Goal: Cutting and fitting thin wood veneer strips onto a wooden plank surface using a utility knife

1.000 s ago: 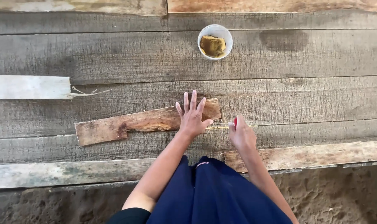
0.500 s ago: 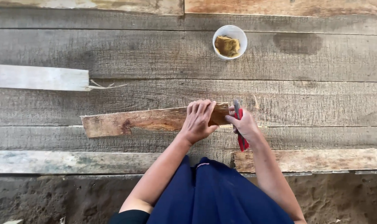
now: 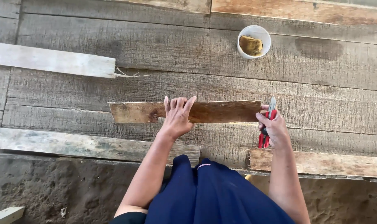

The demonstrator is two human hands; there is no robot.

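Grey plank floor (image 3: pixel 72 29) carries a brown board (image 3: pixel 221 111), pale plank (image 3: pixel 51 60), white cup (image 3: pixel 254 41).

The short brown wooden board (image 3: pixel 184 112) looks rough-sawn and matt — the weathered grey plank floor (image 3: pixel 155 49) coarser still, cracked and dry. The red-handled utility knife (image 3: pixel 266 126) shows smooth plastic and a dull metal blade; the small white cup (image 3: pixel 243 39) is plain and smooth.

— Where were we working, would you say?

— A rough outdoor woodworking spot. We knelt on weathered grey floor planks (image 3: pixel 196 45) over bare packed earth (image 3: pixel 64 186).

— What else showed it?

— Just beyond our grip lay a pale offcut board (image 3: pixel 51 60), split at its end, and a small white cup (image 3: pixel 254 41) stood further out.
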